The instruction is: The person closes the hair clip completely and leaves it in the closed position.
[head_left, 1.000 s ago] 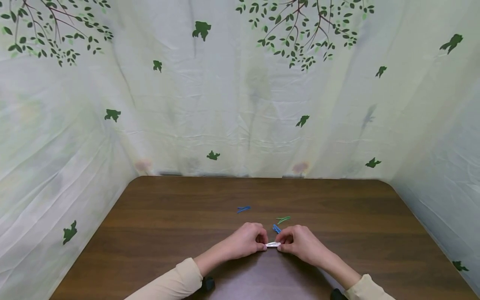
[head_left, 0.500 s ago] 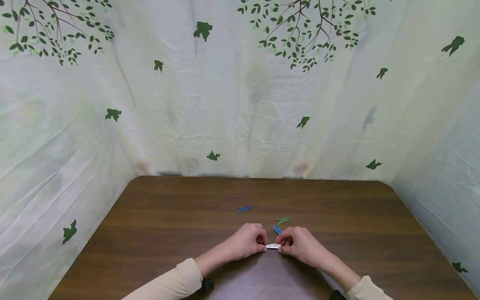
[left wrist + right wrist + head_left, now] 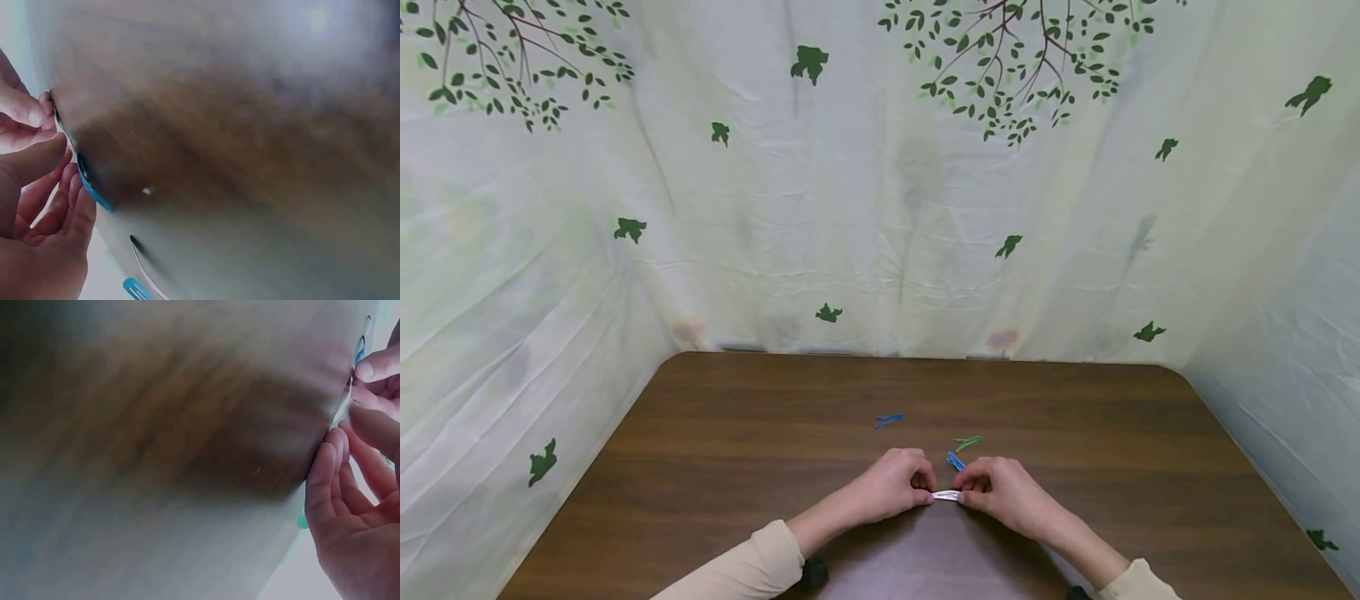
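Blue near clip [image 3: 955,461] lies at twelve o'clock, just beside my right hand [image 3: 1006,492]; green clip [image 3: 972,441] at one, far blue clip [image 3: 891,419] at eleven. At centre, my left hand [image 3: 893,483] and right pinch opposite ends of the white clip [image 3: 946,495].

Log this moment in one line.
left hand: pinches white clip, left end | right hand: pinches right end | table: far blue clip, near blue clip, green clip
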{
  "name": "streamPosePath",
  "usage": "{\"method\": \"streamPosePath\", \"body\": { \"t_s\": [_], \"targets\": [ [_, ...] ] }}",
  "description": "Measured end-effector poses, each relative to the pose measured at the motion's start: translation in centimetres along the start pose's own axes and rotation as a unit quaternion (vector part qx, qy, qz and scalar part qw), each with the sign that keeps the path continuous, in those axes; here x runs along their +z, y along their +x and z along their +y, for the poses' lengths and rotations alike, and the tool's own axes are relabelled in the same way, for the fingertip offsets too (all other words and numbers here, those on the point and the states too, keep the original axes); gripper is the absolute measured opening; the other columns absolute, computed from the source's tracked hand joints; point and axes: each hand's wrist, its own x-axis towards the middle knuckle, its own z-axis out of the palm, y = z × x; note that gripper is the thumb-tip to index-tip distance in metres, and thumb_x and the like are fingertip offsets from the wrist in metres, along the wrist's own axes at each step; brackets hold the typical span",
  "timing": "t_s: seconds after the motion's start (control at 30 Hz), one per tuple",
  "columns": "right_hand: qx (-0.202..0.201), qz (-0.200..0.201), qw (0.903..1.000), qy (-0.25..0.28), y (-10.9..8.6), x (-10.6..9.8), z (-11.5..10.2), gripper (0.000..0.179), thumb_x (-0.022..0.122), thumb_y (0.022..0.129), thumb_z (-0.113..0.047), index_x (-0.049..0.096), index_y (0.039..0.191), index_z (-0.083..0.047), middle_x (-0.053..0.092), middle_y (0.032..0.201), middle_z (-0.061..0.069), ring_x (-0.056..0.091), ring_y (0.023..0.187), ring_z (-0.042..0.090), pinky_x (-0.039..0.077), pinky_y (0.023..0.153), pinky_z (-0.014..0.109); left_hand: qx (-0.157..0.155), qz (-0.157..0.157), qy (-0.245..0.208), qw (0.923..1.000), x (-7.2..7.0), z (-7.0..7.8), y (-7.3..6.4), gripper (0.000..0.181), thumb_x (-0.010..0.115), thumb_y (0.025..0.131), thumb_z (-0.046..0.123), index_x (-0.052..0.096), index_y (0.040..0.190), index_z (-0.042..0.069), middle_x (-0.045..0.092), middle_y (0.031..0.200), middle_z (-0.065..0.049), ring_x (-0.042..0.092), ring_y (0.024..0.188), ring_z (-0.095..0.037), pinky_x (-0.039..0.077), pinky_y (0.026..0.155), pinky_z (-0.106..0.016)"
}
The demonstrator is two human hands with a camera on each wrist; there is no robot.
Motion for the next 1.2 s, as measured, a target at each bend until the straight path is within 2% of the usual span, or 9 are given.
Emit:
{"method": "streamPosePath", "body": {
  "t_s": [0.13, 0.33, 0.47, 0.8, 1.2],
  "targets": [
    [0.012, 0.014, 0.9998, -0.003, -0.2, -0.2, -0.1, 0.005, 0.073, 0.089, -0.016, 0.074, 0.093, -0.019, 0.063, 0.083, -0.014, 0.059, 0.074, 0.003, 0.049, 0.066, 0.024, -0.005, 0.009, -0.025, 0.9996, -0.2, 0.0, -0.2, 0.009, 0.079, 0.081, 0.007, 0.073, 0.083, 0.013, 0.057, 0.078, 0.013, 0.052, 0.071, 0.002, 0.044, 0.066, -0.015],
    [0.015, 0.043, 0.9990, -0.007, -0.2, -0.6, 0.0, 0.005, 0.072, 0.090, -0.018, 0.075, 0.094, -0.019, 0.065, 0.087, -0.015, 0.061, 0.079, 0.004, 0.051, 0.072, 0.026, -0.002, 0.058, -0.057, 0.9967, -0.5, -0.3, -0.2, 0.012, 0.078, 0.080, 0.001, 0.073, 0.087, 0.009, 0.060, 0.079, 0.008, 0.055, 0.072, 0.001, 0.047, 0.067, -0.017],
    [0.025, 0.063, 0.9976, -0.011, -0.2, -0.6, 0.1, 0.006, 0.073, 0.090, -0.018, 0.075, 0.095, -0.019, 0.065, 0.089, -0.016, 0.061, 0.080, 0.003, 0.051, 0.071, 0.026, -0.015, 0.077, -0.072, 0.9943, -0.7, -0.6, -0.1, 0.010, 0.078, 0.080, 0.002, 0.074, 0.088, 0.008, 0.060, 0.079, 0.009, 0.055, 0.072, 0.001, 0.048, 0.067, -0.018],
    [0.049, 0.093, 0.9941, -0.027, 0.0, -0.7, 0.4, 0.010, 0.075, 0.087, -0.013, 0.074, 0.095, -0.017, 0.062, 0.085, -0.013, 0.058, 0.076, 0.005, 0.049, 0.068, 0.026, -0.031, 0.091, -0.088, 0.9915, -0.9, -1.1, 0.3, 0.008, 0.076, 0.081, 0.001, 0.073, 0.087, 0.005, 0.064, 0.080, 0.006, 0.058, 0.072, -0.003, 0.049, 0.067, -0.020],
    [0.041, 0.053, 0.9976, -0.015, 1.2, -1.1, 1.1, 0.014, 0.077, 0.085, -0.013, 0.075, 0.099, -0.015, 0.065, 0.081, -0.010, 0.058, 0.071, 0.005, 0.047, 0.063, 0.024, -0.056, 0.058, -0.106, 0.9911, -1.1, -1.6, 1.1, 0.006, 0.075, 0.083, 0.001, 0.073, 0.087, 0.005, 0.064, 0.075, 0.006, 0.057, 0.067, -0.003, 0.049, 0.065, -0.021]
  ]
}}
